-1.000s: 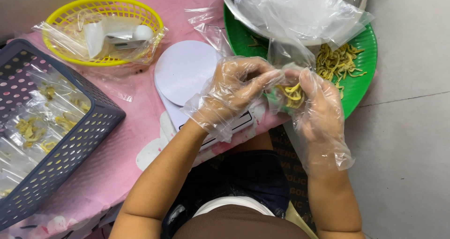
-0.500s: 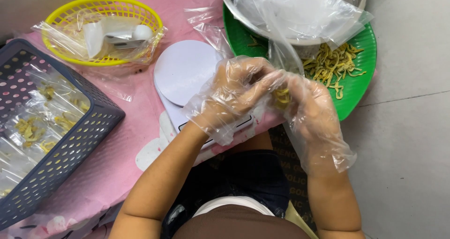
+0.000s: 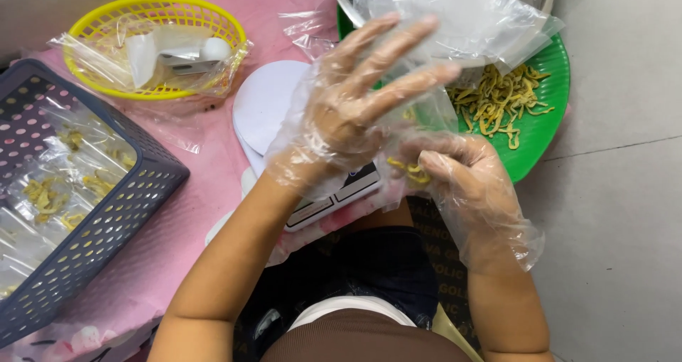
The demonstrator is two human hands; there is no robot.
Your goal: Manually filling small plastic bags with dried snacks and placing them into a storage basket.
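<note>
Both my hands wear loose clear plastic gloves. My left hand [image 3: 355, 99] is raised over the white kitchen scale [image 3: 273, 110], its fingers spread wide and empty, brushing a clear plastic bag [image 3: 426, 120]. My right hand [image 3: 462, 174] is closed on a small pinch of yellow dried strips [image 3: 410, 170] just below that bag. More yellow strips [image 3: 501, 99] lie loose on the green round tray [image 3: 547, 113] behind my hands.
A yellow oval basket [image 3: 153, 46] holds plastic-wrapped items at the back left. A dark grey perforated crate [image 3: 92, 220] at left holds several filled clear bags. A pile of clear plastic bags [image 3: 455, 10] covers the tray's far side. Pink cloth covers the table; grey floor at right.
My left hand has let go and lifted, spreading its fingers open. My right hand has dropped slightly, still pinching the yellow strips.
</note>
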